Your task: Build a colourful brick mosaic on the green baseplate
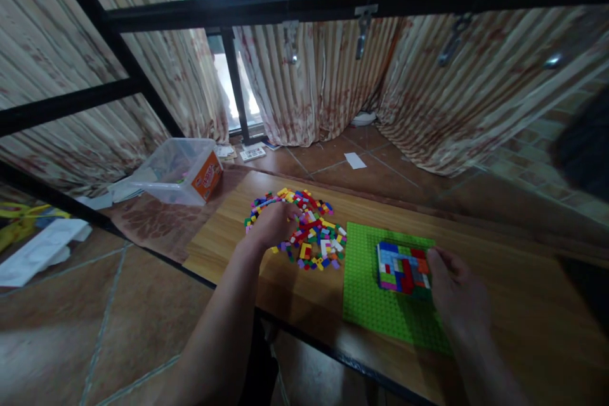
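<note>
My left hand (275,224) is among small plastic bricks (311,226), my right hand (457,287) at the rectangular build (400,268) over a studded baseplate (362,285); I can't tell either grip.

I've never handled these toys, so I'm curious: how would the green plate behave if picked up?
The green plate looks thin and broad, so it may flex slightly. Its thinness also suggests it's light for its size. Being studded, it probably isn't very slippery.

The only view comes from the person's head, above the near side of the wooden bench (295,292), fairly close, facing forward and down, with striped curtains (314,89) behind.
</note>
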A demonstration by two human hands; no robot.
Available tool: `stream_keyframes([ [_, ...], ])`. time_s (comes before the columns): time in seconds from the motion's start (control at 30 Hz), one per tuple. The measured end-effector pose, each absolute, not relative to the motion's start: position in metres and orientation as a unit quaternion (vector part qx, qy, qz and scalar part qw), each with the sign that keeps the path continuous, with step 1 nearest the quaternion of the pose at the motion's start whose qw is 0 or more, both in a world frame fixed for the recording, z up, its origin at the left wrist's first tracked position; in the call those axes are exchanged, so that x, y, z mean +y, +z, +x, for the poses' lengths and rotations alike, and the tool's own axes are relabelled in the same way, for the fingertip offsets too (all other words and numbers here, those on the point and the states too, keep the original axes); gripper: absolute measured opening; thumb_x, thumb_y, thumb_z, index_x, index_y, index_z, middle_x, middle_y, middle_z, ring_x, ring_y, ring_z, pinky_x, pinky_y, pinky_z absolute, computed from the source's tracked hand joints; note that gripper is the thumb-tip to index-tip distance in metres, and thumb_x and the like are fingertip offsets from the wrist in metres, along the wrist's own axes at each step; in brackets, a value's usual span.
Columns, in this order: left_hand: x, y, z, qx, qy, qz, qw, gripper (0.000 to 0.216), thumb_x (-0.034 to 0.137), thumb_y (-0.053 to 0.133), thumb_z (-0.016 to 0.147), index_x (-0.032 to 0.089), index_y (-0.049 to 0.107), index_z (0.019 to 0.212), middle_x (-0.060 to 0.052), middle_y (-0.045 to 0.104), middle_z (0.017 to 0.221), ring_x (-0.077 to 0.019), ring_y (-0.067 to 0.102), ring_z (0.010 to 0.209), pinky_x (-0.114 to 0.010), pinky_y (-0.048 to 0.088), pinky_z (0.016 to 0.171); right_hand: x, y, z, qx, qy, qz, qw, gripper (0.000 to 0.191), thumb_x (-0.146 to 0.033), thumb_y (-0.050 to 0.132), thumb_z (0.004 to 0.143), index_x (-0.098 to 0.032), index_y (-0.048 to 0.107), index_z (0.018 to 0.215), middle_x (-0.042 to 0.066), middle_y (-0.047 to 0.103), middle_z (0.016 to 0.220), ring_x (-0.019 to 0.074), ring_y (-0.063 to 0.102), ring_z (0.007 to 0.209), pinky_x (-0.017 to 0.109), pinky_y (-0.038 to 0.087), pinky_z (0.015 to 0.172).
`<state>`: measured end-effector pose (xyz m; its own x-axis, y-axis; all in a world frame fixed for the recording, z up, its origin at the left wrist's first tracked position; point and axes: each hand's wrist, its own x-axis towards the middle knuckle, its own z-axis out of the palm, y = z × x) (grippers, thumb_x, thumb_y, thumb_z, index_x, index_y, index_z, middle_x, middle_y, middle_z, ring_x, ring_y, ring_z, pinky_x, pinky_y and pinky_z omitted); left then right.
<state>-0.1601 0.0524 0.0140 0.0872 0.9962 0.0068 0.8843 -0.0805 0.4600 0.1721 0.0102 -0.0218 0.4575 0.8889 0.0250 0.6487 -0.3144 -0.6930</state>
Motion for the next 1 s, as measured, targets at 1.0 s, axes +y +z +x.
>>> stream_keyframes([
  [1.0,0.038,0.021,-0.117,0.673,0.045,0.721,0.161,0.023,0.014,0.056,0.075,0.018,0.072,0.090,-0.011,0.072,0.100,-0.0254,0.068,0.094,-0.033,0.053,0.082,0.017,-0.030,0.177,-0.516,0.180,-0.780,0.305,0.056,-0.065,0.051,0.073,-0.021,0.073,0.101,0.014,0.069,0.101,0.0294,0.061,0.070,0.046,0.047,0.067],
])
